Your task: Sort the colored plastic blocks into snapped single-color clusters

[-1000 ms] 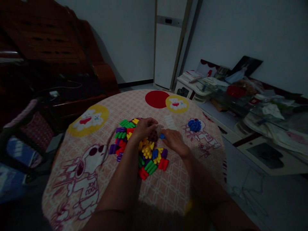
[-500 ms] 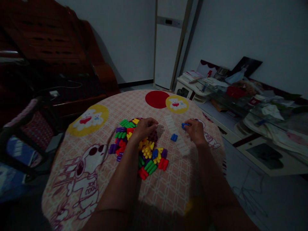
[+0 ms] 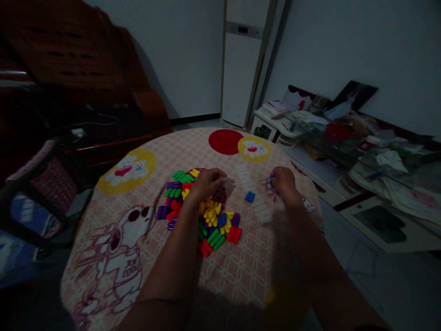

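A heap of small plastic blocks (image 3: pixel 203 211), green, purple, red, yellow and blue, lies in the middle of a round table (image 3: pixel 165 151) with a cartoon-printed cloth. My left hand (image 3: pixel 206 182) rests curled on the far side of the heap, fingers closed over pieces I cannot make out. My right hand (image 3: pixel 283 181) is off to the right, fingers closed over the spot where blue blocks were gathered; a bit of blue shows at its fingertips. One loose blue block (image 3: pixel 250 196) lies between my two hands.
A dark wooden sofa (image 3: pixel 69 69) and a chair with a patterned cushion (image 3: pixel 37 184) stand at the left. A white door (image 3: pixel 241 64) is behind the table. Low furniture piled with papers and clutter (image 3: pixel 344 133) runs along the right wall.
My right hand went from beside the heap out to the right, onto the blue cluster. A single blue block now lies between the hands. My left hand stayed put.
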Demonstrator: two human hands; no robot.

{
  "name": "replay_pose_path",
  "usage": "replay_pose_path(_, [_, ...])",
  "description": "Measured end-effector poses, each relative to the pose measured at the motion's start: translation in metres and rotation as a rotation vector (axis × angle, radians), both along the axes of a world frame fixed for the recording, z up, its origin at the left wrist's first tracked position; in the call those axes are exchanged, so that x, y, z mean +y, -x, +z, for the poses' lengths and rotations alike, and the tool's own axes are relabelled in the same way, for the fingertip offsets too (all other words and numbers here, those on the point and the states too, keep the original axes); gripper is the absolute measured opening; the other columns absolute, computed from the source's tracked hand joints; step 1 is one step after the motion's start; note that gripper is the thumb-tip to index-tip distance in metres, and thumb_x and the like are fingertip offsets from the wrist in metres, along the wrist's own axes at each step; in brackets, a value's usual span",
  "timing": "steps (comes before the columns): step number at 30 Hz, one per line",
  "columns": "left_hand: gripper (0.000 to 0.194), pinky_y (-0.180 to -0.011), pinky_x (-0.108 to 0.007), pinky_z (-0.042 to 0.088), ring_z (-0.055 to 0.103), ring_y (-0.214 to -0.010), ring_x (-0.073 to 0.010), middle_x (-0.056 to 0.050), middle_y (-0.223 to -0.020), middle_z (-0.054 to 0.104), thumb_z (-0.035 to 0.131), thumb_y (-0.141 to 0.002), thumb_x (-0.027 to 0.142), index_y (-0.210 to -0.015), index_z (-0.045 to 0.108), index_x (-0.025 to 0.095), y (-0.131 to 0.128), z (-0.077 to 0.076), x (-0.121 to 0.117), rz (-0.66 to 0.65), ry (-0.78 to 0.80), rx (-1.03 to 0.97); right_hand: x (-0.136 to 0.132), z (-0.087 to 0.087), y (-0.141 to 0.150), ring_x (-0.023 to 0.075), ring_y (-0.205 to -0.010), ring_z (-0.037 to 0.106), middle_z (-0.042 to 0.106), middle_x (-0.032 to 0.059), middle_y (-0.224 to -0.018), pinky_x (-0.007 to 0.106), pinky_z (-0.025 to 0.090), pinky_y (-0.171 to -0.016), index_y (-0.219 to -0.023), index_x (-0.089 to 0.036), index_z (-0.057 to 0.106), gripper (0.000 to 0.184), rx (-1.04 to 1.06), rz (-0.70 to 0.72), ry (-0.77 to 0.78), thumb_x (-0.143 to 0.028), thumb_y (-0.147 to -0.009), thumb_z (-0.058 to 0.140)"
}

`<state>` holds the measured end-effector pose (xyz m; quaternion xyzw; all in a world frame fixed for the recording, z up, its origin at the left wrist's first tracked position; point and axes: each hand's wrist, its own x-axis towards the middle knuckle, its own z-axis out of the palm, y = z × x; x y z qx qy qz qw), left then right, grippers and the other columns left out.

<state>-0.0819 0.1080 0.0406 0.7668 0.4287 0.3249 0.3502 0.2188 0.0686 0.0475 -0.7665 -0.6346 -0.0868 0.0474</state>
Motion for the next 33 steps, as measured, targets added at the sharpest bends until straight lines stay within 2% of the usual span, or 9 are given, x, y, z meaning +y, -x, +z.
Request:
replay_pose_path(7, [0.033, -0.066, -0.028, 0.048, 0.064, -0.071, -0.0177, -0.004, -0.082, 0.073, 0.059, -0.076, 0.040, -0.093, 0.072, 0.015, 0.001, -0.001, 0.001, 0.003, 0.002, 0.002, -0.005, -0.006, 0.010, 0.0269, -0.097, 0.063, 0.070, 0.0182, -0.102, 0.033, 0.042, -0.081, -0.101, -0.012, 0.071, 0.028, -0.044, -0.015, 0.001, -0.009, -0.089, 0.045])
replay_pose_path(13, [0.031, -0.070, -0.029, 0.050, 0.065, -0.073, -0.0182, -0.004, -0.083, 0.074, 0.061, -0.075, 0.038, -0.092, 0.072, 0.015, 0.001, 0.000, 0.000, 0.011, 0.008, -0.005, -0.018, 0.007, 0.023, 0.0241, -0.092, 0.065, 0.072, 0.0169, -0.100, 0.031, 0.042, -0.078, -0.102, -0.013, 0.071, 0.025, 0.037, -0.055, -0.088, -0.021, -0.095, 0.048])
replay_pose_path(17, [0.030, -0.069, -0.029, 0.050, 0.065, -0.074, -0.0189, -0.004, -0.084, 0.074, 0.061, -0.075, 0.038, -0.092, 0.072, 0.016, 0.000, 0.002, -0.001, 0.006, 0.007, -0.001, -0.029, 0.005, 0.044, 0.0211, -0.093, 0.068, 0.076, 0.0120, -0.097, 0.027, 0.042, -0.078, -0.094, -0.017, 0.074, 0.029, 0.220, 0.109, 0.065, -0.036, -0.098, 0.052])
replay_pose_path(19, [0.029, -0.067, -0.028, 0.050, 0.065, -0.073, -0.0186, -0.004, -0.083, 0.074, 0.060, -0.075, 0.037, -0.091, 0.072, 0.016, -0.001, 0.002, -0.002, 0.003, 0.010, -0.006, -0.034, -0.004, 0.055, 0.0204, -0.094, 0.069, 0.076, 0.0110, -0.097, 0.026, 0.042, -0.078, -0.092, -0.018, 0.074, 0.031, 0.277, 0.187, 0.172, -0.042, -0.096, 0.056])
replay_pose_path(22, [0.031, -0.066, -0.028, 0.049, 0.065, -0.072, -0.0184, -0.003, -0.080, 0.073, 0.060, -0.075, 0.039, -0.092, 0.072, 0.016, -0.001, 0.000, -0.001, 0.002, 0.002, -0.019, -0.040, -0.020, 0.068, 0.0203, -0.092, 0.069, 0.076, 0.0100, -0.098, 0.026, 0.042, -0.074, -0.095, -0.019, 0.073, 0.027, 0.295, 0.191, 0.240, -0.045, -0.089, 0.066])
replay_pose_path(25, [0.033, -0.066, -0.028, 0.050, 0.066, -0.072, -0.0188, -0.004, -0.081, 0.073, 0.059, -0.075, 0.040, -0.093, 0.072, 0.015, 0.000, -0.004, 0.001, -0.002, 0.003, -0.019, -0.041, -0.030, 0.073, 0.0189, -0.084, 0.067, 0.075, 0.0072, -0.093, 0.026, 0.041, -0.069, -0.094, -0.020, 0.071, 0.023, 0.371, 0.187, 0.193, -0.039, -0.082, 0.074])
replay_pose_path(28, [0.034, -0.067, -0.029, 0.050, 0.067, -0.076, -0.0201, -0.006, -0.084, 0.074, 0.059, -0.075, 0.040, -0.094, 0.072, 0.015, 0.000, -0.006, 0.002, -0.003, 0.001, -0.017, -0.039, -0.032, 0.066, 0.0160, -0.073, 0.065, 0.073, 0.0040, -0.081, 0.025, 0.041, -0.066, -0.083, -0.019, 0.071, 0.013, 0.511, 0.180, 0.088, -0.031, -0.080, 0.073])
replay_pose_path(30, [0.034, -0.066, -0.029, 0.050, 0.067, -0.076, -0.0203, -0.006, -0.085, 0.074, 0.058, -0.076, 0.040, -0.094, 0.072, 0.015, 0.000, -0.005, 0.002, -0.001, 0.006, -0.007, -0.037, -0.031, 0.053, 0.0153, -0.068, 0.063, 0.072, 0.0029, -0.076, 0.025, 0.043, -0.064, -0.081, -0.018, 0.072, 0.013, 0.611, 0.149, -0.017, -0.031, -0.081, 0.068])
replay_pose_path(33, [0.034, -0.067, -0.029, 0.049, 0.066, -0.075, -0.0197, -0.005, -0.084, 0.074, 0.059, -0.076, 0.040, -0.094, 0.073, 0.015, 0.000, -0.003, 0.001, 0.003, 0.004, 0.012, -0.035, -0.025, 0.022, 0.0164, -0.064, 0.064, 0.072, 0.0035, -0.074, 0.027, 0.046, -0.063, -0.090, -0.017, 0.074, 0.025, 0.742, 0.033, -0.221, -0.036, -0.083, 0.061])
